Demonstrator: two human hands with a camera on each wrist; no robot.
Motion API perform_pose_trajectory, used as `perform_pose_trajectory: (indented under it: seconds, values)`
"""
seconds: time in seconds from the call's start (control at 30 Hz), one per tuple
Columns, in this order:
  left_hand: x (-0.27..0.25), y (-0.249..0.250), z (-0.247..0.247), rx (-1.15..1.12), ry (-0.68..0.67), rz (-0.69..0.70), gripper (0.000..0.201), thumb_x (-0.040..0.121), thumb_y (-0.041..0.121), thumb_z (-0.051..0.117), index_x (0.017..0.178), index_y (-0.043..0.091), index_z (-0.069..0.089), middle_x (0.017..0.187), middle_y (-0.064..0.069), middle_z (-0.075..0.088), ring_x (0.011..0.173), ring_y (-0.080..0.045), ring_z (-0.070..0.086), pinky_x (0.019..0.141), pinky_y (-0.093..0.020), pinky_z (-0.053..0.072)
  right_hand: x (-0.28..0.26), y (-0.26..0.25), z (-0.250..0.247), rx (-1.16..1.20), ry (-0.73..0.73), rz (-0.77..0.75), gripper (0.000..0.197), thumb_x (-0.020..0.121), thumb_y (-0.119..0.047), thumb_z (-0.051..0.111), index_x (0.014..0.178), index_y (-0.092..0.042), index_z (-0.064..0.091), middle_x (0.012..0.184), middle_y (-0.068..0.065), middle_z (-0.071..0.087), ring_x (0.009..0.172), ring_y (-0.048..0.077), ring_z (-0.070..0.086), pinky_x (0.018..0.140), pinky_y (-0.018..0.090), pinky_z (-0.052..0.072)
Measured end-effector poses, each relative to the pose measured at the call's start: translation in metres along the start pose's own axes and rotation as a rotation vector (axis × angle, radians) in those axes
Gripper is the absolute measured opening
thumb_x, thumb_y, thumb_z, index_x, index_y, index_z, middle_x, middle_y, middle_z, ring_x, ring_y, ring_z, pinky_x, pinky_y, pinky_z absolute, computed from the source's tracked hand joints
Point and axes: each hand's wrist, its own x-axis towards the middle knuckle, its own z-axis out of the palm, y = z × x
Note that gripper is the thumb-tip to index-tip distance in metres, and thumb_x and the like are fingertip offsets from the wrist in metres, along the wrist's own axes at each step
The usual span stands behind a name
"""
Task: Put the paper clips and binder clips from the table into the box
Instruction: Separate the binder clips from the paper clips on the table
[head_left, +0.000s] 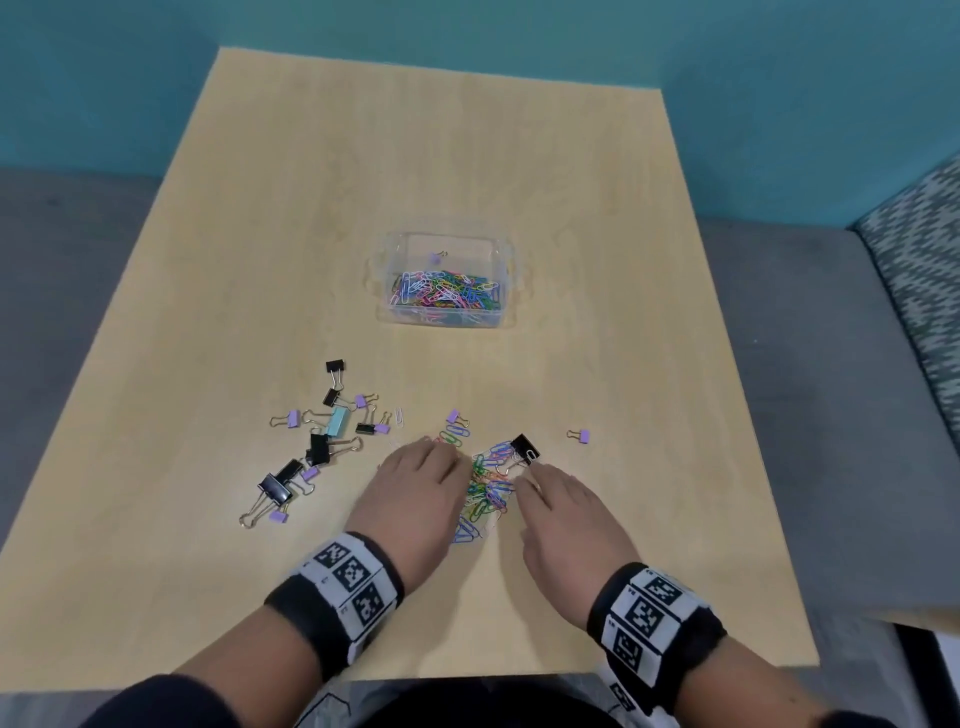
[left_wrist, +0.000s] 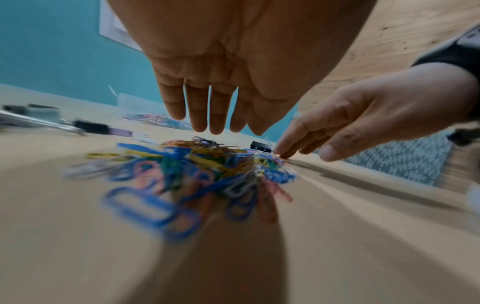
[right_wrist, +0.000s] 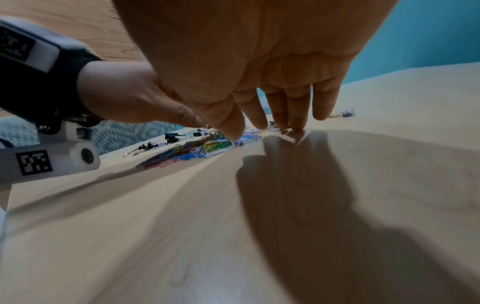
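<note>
A heap of coloured paper clips (head_left: 488, 488) lies on the wooden table (head_left: 467, 171) between my two hands. My left hand (head_left: 423, 475) hovers flat at the heap's left side, fingers straight (left_wrist: 202, 115) above the paper clips (left_wrist: 192, 174). My right hand (head_left: 550, 499) is on the heap's right, its straight fingertips (right_wrist: 296, 125) touching the table by the paper clips (right_wrist: 197, 150). A black binder clip (head_left: 524, 448) lies just past the right fingertips. The clear plastic box (head_left: 387, 249), holding many paper clips, stands farther back in the middle.
A scatter of black, purple and one light-blue binder clips (head_left: 317, 447) lies to the left of my left hand. A lone purple binder clip (head_left: 580, 435) sits to the right. A grey sofa with a patterned cushion (head_left: 919, 270) surrounds the table.
</note>
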Motion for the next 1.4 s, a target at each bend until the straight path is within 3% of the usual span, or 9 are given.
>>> perform_pose_trajectory:
  seconds: [0.13,0.23,0.37,0.63,0.77,1.03,1.2,1.3,1.4]
  values:
    - [0.039,0.018,-0.017,0.031,-0.071,-0.015,0.039,0.074,0.016,0.059,0.113,0.018,0.052,0.095,-0.004,0.055,0.083,-0.029,0.047,0.065,-0.035,0.034,-0.002,0.004,0.002,0.018,0.019,-0.026,0.052,0.075,-0.015,0.058,0.126,-0.006,0.051,0.130,0.015,0.051,0.119,0.034,0.049,0.100,0.043,0.042]
    - [0.069,0.022,-0.019,0.024,-0.114,-0.004,0.039,0.079,0.014,0.054,0.117,0.023,0.047,0.098,-0.003,0.050,0.087,-0.027,0.045,0.064,-0.033,0.028,-0.003,0.005,0.001,-0.014,0.010,-0.015,0.053,0.078,-0.016,0.055,0.130,-0.007,0.048,0.139,0.015,0.045,0.126,0.035,0.044,0.103,0.047,0.039]
    - [0.090,0.022,-0.013,0.007,-0.196,0.048,0.035,0.081,0.016,0.057,0.114,0.027,0.050,0.096,-0.002,0.049,0.085,-0.025,0.046,0.062,-0.033,0.029,-0.007,0.006,0.001,0.000,0.034,-0.032,0.049,0.076,-0.016,0.058,0.123,-0.008,0.053,0.125,0.011,0.056,0.122,0.033,0.048,0.103,0.046,0.040]
    - [0.101,0.046,-0.016,0.131,-0.268,0.072,0.027,0.087,0.024,0.053,0.113,0.016,0.050,0.107,-0.010,0.047,0.091,-0.030,0.048,0.065,-0.034,0.031,-0.023,0.024,0.008,0.047,0.057,0.101,0.052,0.077,-0.012,0.059,0.128,-0.006,0.051,0.135,0.015,0.049,0.127,0.034,0.046,0.104,0.044,0.040]
    - [0.103,0.048,-0.015,0.143,-0.277,0.048,0.032,0.084,0.020,0.057,0.114,0.016,0.048,0.107,-0.011,0.047,0.090,-0.030,0.048,0.064,-0.035,0.029,-0.020,0.020,0.010,0.036,0.008,-0.048,0.055,0.076,-0.014,0.057,0.130,-0.006,0.050,0.137,0.013,0.049,0.131,0.033,0.042,0.105,0.044,0.040]
    - [0.117,0.051,-0.013,0.136,-0.202,-0.006,0.029,0.083,0.014,0.051,0.112,0.014,0.049,0.103,-0.010,0.053,0.092,-0.030,0.049,0.067,-0.035,0.030,-0.013,0.017,0.009,0.032,0.010,-0.031,0.057,0.075,-0.014,0.056,0.131,-0.008,0.050,0.133,0.013,0.052,0.129,0.033,0.044,0.105,0.043,0.040]
    - [0.125,0.028,-0.028,-0.186,0.010,-0.193,0.025,0.090,0.013,0.047,0.114,0.012,0.052,0.104,-0.013,0.057,0.093,-0.034,0.054,0.073,-0.041,0.044,-0.011,0.015,0.005,0.045,0.025,-0.034,0.057,0.069,-0.013,0.064,0.125,-0.009,0.053,0.132,0.013,0.053,0.127,0.032,0.047,0.103,0.042,0.042]
    - [0.106,0.000,-0.041,-0.322,0.115,-0.388,0.024,0.092,0.012,0.045,0.112,0.008,0.057,0.107,-0.014,0.057,0.090,-0.034,0.057,0.076,-0.041,0.046,-0.008,0.015,0.006,0.057,0.024,-0.036,0.057,0.073,-0.012,0.060,0.129,-0.008,0.049,0.137,0.014,0.048,0.130,0.032,0.042,0.105,0.042,0.039]
    - [0.058,-0.012,-0.042,-0.205,0.038,-0.376,0.021,0.089,0.009,0.047,0.107,0.009,0.058,0.107,-0.011,0.055,0.091,-0.032,0.057,0.071,-0.037,0.044,-0.001,0.013,0.006,0.061,0.023,-0.040,0.059,0.072,-0.012,0.062,0.129,-0.006,0.049,0.138,0.016,0.048,0.130,0.032,0.044,0.105,0.041,0.040]
